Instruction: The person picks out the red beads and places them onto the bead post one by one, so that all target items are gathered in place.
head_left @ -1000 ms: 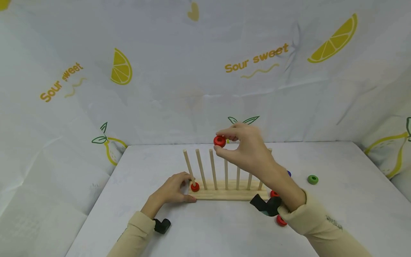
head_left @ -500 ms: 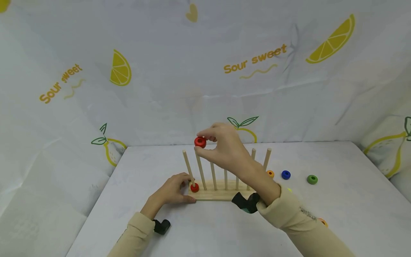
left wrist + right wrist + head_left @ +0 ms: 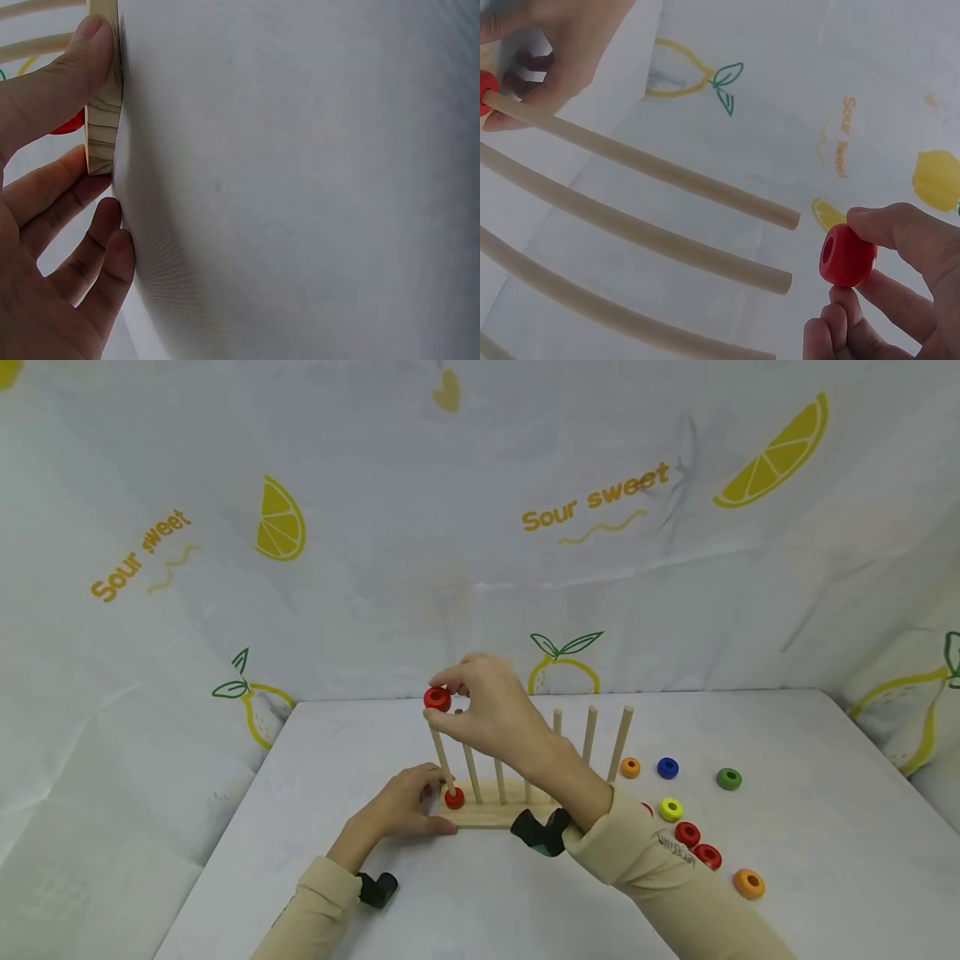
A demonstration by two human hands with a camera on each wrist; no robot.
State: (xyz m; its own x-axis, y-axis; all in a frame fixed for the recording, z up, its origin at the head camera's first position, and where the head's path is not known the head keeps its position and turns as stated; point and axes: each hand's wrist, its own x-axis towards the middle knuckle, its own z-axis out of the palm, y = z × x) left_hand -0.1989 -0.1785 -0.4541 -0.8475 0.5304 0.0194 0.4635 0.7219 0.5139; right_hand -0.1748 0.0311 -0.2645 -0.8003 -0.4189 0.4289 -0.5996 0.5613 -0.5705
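My left hand (image 3: 401, 802) holds the left end of a wooden peg rack's base (image 3: 495, 817), thumb at the front and fingers behind. One red bead (image 3: 454, 802) sits at the bottom of the leftmost peg (image 3: 442, 756). Between thumb and fingertips, my right hand (image 3: 491, 706) pinches another red bead (image 3: 437, 707) around the height of that peg's top. From the right wrist, this bead has its hole facing the pegs and a small gap separates it from the peg tips. My right hand and forearm partly cover the middle pegs in the head view.
Loose beads lie right of the rack: orange (image 3: 630, 774), blue (image 3: 667, 775), green (image 3: 729, 785), yellow (image 3: 671, 817), and several red, such as the red bead (image 3: 708, 863). Another orange bead (image 3: 749, 892) lies nearer. A printed cloth (image 3: 405, 593) hangs behind the white table (image 3: 480, 910).
My right hand has carried the red bead leftward, from above the middle pegs to the leftmost peg's top. More loose beads show on the right. My left hand stays on the base.
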